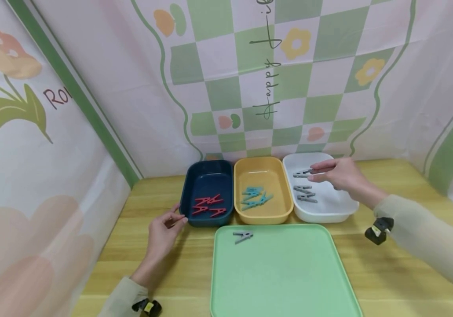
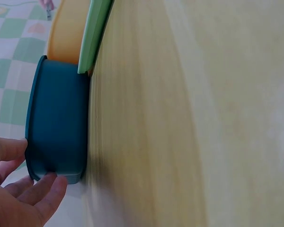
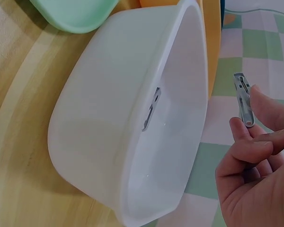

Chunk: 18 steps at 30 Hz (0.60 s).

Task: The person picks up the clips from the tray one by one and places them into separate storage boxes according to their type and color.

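Note:
My right hand (image 1: 339,174) is over the white bin (image 1: 339,207), pinching a grey clothespin (image 3: 244,99) between thumb and fingers. Beneath it, more grey clothespins (image 1: 307,199) lie along the bin's left side. At the front left corner of the dark blue bin (image 2: 59,118), my left hand (image 1: 165,231) holds on, with the thumb at the rim and the fingers against the outer wall. Several red clothespins (image 1: 200,209) lie inside that bin. One grey clothespin (image 1: 243,237) lies near the far left corner of the light green tray (image 1: 286,273).
Between the blue and white bins stands a yellow bin (image 1: 264,171) with several light blue clothespins (image 1: 252,203). All three bins stand side by side at the back of the wooden table (image 1: 163,273), before a checkered cloth (image 1: 258,79). The tray lies in front of them.

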Tool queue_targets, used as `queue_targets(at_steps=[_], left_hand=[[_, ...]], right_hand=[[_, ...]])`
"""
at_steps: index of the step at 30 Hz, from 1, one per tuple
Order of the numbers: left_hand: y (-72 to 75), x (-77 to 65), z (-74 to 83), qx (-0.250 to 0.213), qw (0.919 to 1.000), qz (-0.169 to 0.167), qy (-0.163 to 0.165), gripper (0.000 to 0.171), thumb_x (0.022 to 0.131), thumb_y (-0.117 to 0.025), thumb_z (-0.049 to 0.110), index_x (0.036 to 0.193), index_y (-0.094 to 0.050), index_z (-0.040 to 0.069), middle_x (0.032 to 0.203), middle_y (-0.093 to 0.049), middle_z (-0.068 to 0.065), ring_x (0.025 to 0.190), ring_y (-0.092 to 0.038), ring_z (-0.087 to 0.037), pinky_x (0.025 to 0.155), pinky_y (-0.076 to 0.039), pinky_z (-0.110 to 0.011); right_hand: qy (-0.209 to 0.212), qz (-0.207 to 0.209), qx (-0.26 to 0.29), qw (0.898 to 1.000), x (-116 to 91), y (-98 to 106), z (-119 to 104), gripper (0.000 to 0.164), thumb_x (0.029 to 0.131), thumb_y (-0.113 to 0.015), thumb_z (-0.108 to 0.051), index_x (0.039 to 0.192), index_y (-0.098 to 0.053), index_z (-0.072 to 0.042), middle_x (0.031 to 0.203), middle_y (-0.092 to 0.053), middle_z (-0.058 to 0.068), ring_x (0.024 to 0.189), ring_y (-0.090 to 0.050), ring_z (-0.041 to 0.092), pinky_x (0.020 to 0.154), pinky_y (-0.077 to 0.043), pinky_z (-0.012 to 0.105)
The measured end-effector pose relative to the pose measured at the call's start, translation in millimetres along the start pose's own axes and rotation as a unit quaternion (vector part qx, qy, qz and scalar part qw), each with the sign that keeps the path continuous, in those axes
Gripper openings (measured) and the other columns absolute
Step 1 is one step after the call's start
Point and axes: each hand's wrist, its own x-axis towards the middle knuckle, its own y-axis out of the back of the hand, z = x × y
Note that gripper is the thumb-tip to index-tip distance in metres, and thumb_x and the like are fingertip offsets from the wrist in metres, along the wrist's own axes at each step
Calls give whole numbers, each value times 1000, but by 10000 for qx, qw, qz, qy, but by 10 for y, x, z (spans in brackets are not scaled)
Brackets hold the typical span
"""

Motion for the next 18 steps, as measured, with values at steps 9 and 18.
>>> queue_targets(at_steps=[9,18], left_hand=[[2,14,-19,28,10000,6,-53,13,96,-79,7,96,-75,-6,142,-65,-13,126,-66,-31,84,-60,-22],[1,18,-18,51,9999,19,-100,13,95,-80,7,95,-76,-5,140,-67,-14,127,-65,-31,85,-60,-24]], right_hand=[[-52,-15,79,10000,160,-4,76,64,84,-91,-29,135,-67,2,110,-80,3,72,-58,8,46,-37,22],[-143,54,-30,9999,309,-41,196,58,85,-89,-27,132,-69,1,99,-80,-3,79,-59,11,50,-41,25]])
